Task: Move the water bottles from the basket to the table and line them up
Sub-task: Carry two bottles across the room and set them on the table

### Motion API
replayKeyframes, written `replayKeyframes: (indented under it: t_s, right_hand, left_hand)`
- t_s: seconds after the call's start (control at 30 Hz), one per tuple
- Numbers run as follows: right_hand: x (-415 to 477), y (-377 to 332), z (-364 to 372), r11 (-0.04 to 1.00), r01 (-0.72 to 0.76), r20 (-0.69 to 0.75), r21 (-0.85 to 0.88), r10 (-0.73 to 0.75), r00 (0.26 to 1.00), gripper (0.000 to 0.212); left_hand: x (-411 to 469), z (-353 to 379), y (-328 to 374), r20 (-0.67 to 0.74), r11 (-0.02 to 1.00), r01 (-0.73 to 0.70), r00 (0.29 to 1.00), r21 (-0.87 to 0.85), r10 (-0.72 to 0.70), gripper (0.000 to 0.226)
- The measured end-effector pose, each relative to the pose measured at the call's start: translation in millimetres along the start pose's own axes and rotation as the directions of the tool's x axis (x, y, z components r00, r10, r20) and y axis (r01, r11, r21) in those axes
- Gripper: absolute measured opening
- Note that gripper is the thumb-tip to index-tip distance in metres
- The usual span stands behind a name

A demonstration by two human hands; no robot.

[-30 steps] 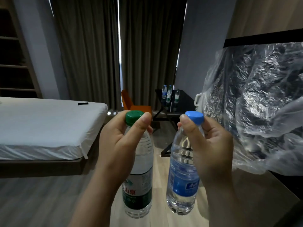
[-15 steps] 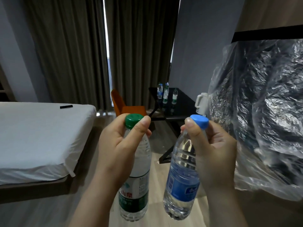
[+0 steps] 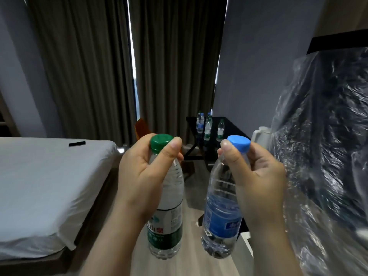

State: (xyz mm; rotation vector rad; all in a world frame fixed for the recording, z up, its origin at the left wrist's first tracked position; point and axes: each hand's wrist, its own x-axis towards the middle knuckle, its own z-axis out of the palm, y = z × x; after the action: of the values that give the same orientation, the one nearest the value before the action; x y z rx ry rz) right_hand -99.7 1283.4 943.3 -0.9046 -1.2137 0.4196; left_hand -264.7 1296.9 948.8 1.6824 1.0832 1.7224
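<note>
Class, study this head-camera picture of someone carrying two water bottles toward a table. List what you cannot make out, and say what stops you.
- Basket: not in the head view at all.
- Far bottles on the table: too small to read labels.
- Green-cap bottle neck: hidden by the left hand.
- Blue-cap bottle right side: hidden by the right hand.
- Object under the plastic sheet: obscured by wrinkles.
- Forearms: cut off by the bottom edge.

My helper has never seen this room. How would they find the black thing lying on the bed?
Start at the white bed on the left. Near its far edge lies a small flat black object. It is the only dark thing on the sheet.
</note>
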Motion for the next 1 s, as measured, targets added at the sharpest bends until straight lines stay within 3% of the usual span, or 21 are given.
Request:
replayKeyframes:
  t_s: [0.4,1.0]
  right_hand:
    - [115.0,114.3,14.6,0.998,-0.053,-0.021,-0.022,0.053,0.998,0.018]
    - [317.1,300.4,114.2,0.988,-0.112,-0.160,-0.106,0.094,0.983,0.010]
  left_hand:
    - [114.9,75.9,-97.8,0.066,0.999,0.042,0.997,-0.002,-0.042,0.038]
    - [361.8,153.0,-281.7,0.146,0.995,0.082,0.987,-0.065,-0.072,0.033]
